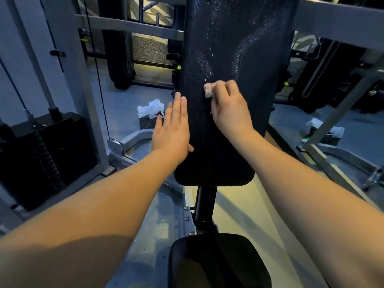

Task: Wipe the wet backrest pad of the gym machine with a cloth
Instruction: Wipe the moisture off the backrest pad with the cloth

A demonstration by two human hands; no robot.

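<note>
Gym frame is seen behind backrest pad, judged firm, slick, beaded above centre. Cloth, soft and light, is pinched at pad centre by right hand; left hand is laid flat at pad's left edge.

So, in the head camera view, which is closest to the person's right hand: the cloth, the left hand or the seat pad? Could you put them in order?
1. cloth: gripped in the right hand, against the backrest pad.
2. left hand: beside it, flat on the pad's left edge.
3. seat pad: well below, at the bottom of the view.
</note>
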